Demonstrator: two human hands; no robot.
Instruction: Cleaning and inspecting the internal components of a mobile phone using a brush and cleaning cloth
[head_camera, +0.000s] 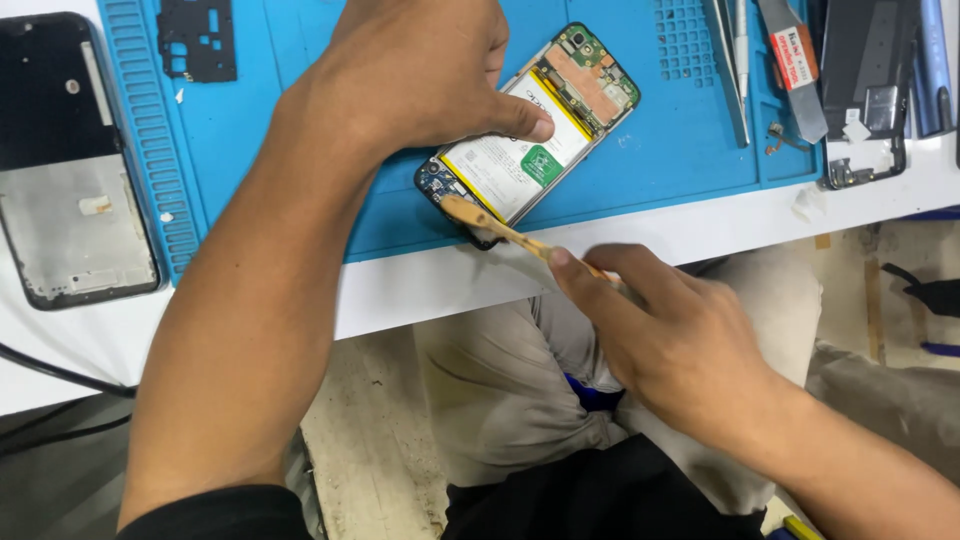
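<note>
One opened phone (530, 140) lies slantwise on the blue work mat (260, 150), its back cover off so that the white battery and the green circuit board at its top end show; its bottom end reaches the mat's near edge. The left hand (420, 70) presses down on it from above, its grip wrapped over the upper left side with the thumb flat on the battery. The right hand (660, 330) has its grip closed round one wooden-handled brush (500, 228), whose tip touches the phone's bottom corner. Two more phone parts lie apart from this: one back housing (70, 200) at the far left, half off the mat, and one dark frame (865, 90) at the far right. One black plate (197, 38) sits in the mat's upper left corner, and a pair of tweezers (735, 60) with a few other tools lies in the mat's right tray. The mat rests on a white worktop (700, 225). Below its edge show the person's grey trousers and a bare concrete floor (370, 440).
</note>
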